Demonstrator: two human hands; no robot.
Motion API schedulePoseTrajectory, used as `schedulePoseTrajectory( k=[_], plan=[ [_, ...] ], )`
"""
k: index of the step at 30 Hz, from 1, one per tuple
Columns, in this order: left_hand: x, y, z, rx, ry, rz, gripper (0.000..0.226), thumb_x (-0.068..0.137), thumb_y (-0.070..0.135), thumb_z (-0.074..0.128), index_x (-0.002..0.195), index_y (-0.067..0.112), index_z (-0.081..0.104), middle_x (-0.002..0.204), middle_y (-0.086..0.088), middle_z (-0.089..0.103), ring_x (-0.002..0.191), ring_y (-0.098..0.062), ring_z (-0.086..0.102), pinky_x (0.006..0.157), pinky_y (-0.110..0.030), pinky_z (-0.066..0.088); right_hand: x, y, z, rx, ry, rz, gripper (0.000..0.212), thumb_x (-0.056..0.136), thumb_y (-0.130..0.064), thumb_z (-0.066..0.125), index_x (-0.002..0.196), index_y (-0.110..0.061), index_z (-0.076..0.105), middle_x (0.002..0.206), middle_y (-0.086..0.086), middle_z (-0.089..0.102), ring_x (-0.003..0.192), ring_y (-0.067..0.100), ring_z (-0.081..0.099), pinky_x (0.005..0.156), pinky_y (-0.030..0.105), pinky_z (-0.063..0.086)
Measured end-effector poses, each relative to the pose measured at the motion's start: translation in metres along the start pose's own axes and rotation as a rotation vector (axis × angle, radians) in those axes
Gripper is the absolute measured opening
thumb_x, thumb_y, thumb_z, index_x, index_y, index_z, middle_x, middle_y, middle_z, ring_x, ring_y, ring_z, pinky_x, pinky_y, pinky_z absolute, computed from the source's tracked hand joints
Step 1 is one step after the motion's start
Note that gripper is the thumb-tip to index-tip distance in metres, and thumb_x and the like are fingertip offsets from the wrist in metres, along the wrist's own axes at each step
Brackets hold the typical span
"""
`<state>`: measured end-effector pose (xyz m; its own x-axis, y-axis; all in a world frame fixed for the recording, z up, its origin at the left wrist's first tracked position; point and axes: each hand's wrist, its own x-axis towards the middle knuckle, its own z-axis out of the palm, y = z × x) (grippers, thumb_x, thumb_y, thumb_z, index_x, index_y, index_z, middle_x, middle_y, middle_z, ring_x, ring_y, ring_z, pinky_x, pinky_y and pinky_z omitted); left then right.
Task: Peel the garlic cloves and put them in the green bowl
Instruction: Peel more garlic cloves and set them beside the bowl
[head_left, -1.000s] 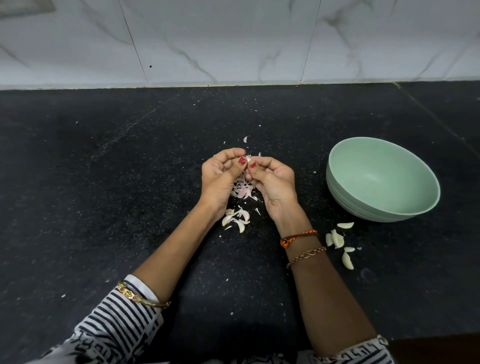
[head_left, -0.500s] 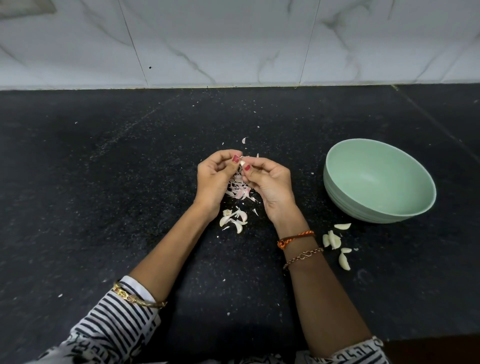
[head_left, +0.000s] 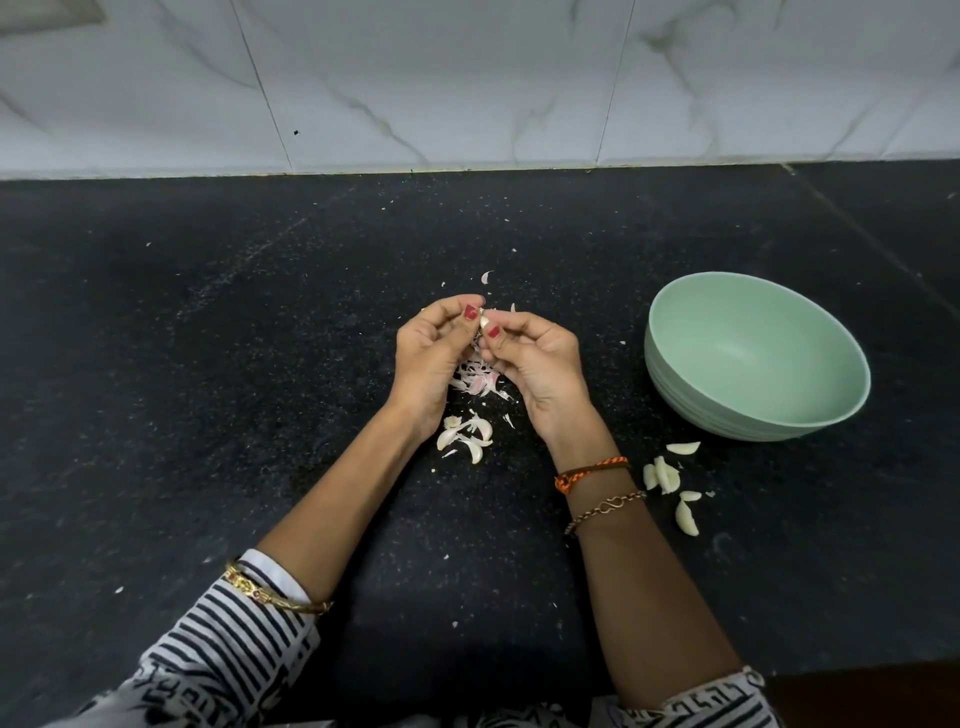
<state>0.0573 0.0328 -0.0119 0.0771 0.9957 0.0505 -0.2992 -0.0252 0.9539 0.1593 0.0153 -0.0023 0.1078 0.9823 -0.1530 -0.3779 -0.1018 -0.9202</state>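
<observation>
**Both hands pinching one clove above the peel pile**

From my remote seat I see the left hand (head_left: 428, 353) and the right hand (head_left: 535, 358) raised together over the black counter (head_left: 208, 364), fingers curled inward and thumbs meeting at the top. Between the two red-nailed thumbs sits a small garlic clove (head_left: 483, 320), pinched from both sides; neither hand is spread. I cannot tell how much skin is left on it, as the fingers cover most of it.

Under the hands lies a pile of pinkish peels (head_left: 478, 379), and just nearer to me a small cluster of unpeeled cloves (head_left: 467, 436) between the two wrists. The green bowl (head_left: 675, 374) stands well to the right of the hands, and I see nothing inside it. A group of peeled cloves (head_left: 667, 475) lies on the counter just in front of the bowl, beside the right wrist with its orange thread band (head_left: 589, 470) and chain bracelet (head_left: 605, 509). The left forearm carries a gold bangle (head_left: 275, 597) at the edge of a striped sleeve (head_left: 223, 639).

Compared with half a second ago, the grip looks much the same: thumbs together on the clove, with the right thumb now a little lower against it. The bowl and the loose cloves have not shifted on the counter.
</observation>
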Motion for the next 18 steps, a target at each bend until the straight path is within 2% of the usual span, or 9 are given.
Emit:
schedulePoseTrajectory(
  k=[4,12,16,18],
  plan=[
    [0.0008,-0.0013,-0.0006,0.024,0.006,0.001,0.011,0.089,0.005,0.053,0.09,0.012,0.062,0.068,0.007,0.069,0.064,-0.004,0.063,0.063,-0.018,0.051,-0.0001,-0.0007,-0.0004,0.017,0.0,0.002,0.016,0.081,0.008,0.059,0.083,-0.006,0.066,0.074,0.002,0.064,0.059,0.003,0.061,0.067,0.015,0.053],
    [0.0004,0.0019,-0.0013,-0.03,-0.022,-0.009,0.012,0.088,0.001,0.052,0.09,0.01,0.06,0.065,0.006,0.069,0.06,-0.003,0.063,0.06,-0.016,0.051,-0.0001,-0.0012,-0.0008,0.009,-0.013,-0.001,0.017,0.081,0.009,0.059,0.082,-0.006,0.066,0.07,0.0,0.065,0.058,0.002,0.061,0.064,0.013,0.052],
    [-0.0014,0.0031,0.0003,-0.063,-0.006,0.005,0.015,0.088,-0.004,0.05,0.088,0.007,0.059,0.06,0.005,0.068,0.056,-0.002,0.062,0.058,-0.015,0.05,-0.0019,-0.003,0.0016,-0.036,0.004,-0.083,0.014,0.079,0.012,0.059,0.081,0.0,0.065,0.075,0.004,0.064,0.058,0.001,0.063,0.058,0.012,0.049],
    [-0.0018,0.0025,0.0018,-0.076,0.004,0.013,0.015,0.088,-0.005,0.05,0.087,0.007,0.059,0.059,0.004,0.067,0.056,-0.002,0.062,0.059,-0.015,0.051,-0.0014,-0.0011,0.0026,-0.061,0.036,-0.14,0.019,0.076,0.014,0.062,0.073,-0.005,0.065,0.069,0.001,0.066,0.06,0.003,0.065,0.059,0.014,0.051]
  ],
)
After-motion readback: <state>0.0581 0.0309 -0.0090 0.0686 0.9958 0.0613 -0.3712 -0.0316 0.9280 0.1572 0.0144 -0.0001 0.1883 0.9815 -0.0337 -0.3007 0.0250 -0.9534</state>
